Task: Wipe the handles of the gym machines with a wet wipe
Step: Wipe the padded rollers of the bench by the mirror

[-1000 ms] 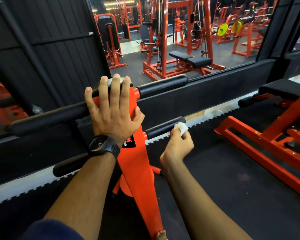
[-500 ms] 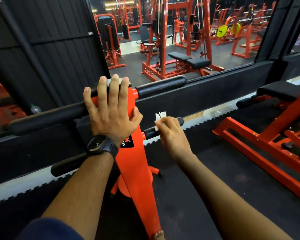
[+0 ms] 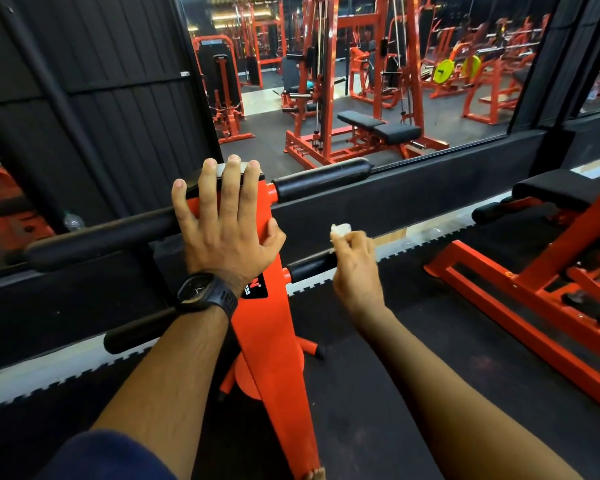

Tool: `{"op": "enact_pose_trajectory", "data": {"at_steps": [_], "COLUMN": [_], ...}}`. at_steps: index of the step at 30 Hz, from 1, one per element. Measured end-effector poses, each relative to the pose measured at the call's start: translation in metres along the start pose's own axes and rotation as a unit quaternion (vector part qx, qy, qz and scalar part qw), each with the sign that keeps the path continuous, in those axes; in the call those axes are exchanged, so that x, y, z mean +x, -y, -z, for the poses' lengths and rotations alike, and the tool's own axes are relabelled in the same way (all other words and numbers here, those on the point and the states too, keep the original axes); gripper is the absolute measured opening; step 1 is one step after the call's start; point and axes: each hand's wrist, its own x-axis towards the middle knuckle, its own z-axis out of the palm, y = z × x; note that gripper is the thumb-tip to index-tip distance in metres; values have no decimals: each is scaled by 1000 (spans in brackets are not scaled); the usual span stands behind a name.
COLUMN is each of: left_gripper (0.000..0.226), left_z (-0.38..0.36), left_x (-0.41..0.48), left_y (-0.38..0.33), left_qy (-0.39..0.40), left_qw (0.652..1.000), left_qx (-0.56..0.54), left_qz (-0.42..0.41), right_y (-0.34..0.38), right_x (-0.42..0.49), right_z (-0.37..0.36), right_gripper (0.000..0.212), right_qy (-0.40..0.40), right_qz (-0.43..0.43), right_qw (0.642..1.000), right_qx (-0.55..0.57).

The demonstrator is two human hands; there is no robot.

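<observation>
Head view: left hand point(image 3: 227, 230) lies flat, fingers straight and spread, on top of the smooth orange steel post point(image 3: 274, 341), fingertips reaching over the long black foam roller point(image 3: 101, 237). There's a chunky black rubber watch point(image 3: 205, 292) on that wrist. Right hand point(image 3: 355, 268), at 3 o'clock from the post, has its fingers curled round a scrunched white wet wipe point(image 3: 340, 230). The wipe pokes out at the hand's 12 o'clock, just above the stubby round black handle point(image 3: 310, 266), whose outer end the hand hides.

We counted four black padded cylindrical handles point(image 3: 101, 237), one orange steel upright point(image 3: 274, 341), one crumpled white wipe point(image 3: 340, 229), one left hand point(image 3: 229, 230), one right hand point(image 3: 354, 268).
</observation>
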Motion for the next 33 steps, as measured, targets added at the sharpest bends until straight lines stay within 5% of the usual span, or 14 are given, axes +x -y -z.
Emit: {"op": "enact_pose_trajectory", "data": {"at_steps": [3, 8, 12, 15, 19, 24, 29, 33], "left_gripper": [73, 73, 73, 73, 72, 72, 73, 72], "left_z": [0, -1, -1, -1, -2, -1, -1, 0], "left_x": [0, 0, 0, 0, 0, 0, 0, 0], "left_y": [0, 1, 2, 1, 1, 1, 2, 1], "left_qy": [2, 0, -1, -4, -1, 4, 7, 6], "left_qw": [1000, 1000, 1000, 1000, 1000, 1000, 1000, 1000], "left_qx": [1, 9, 3, 0, -1, 2, 4, 2], "left_qz": [-1, -5, -4, -5, -6, -6, -6, -8], "right_y": [-1, -6, -2, -17, -4, 3, 11, -2], "right_x": [-5, 5, -3, 1, -6, 7, -2, 12], "right_z": [3, 3, 5, 12, 9, 15, 19, 28], "right_gripper": [65, 36, 60, 57, 64, 40, 41, 33], "right_qy": [21, -22, -6, -66, 1, -14, 48, 39], "right_qz": [86, -47, 17, -85, 0, -122, -21, -97], "right_qw": [996, 999, 999, 991, 998, 992, 995, 989], "right_qx": [18, 5, -45, -75, -60, -6, -85, -100]}}
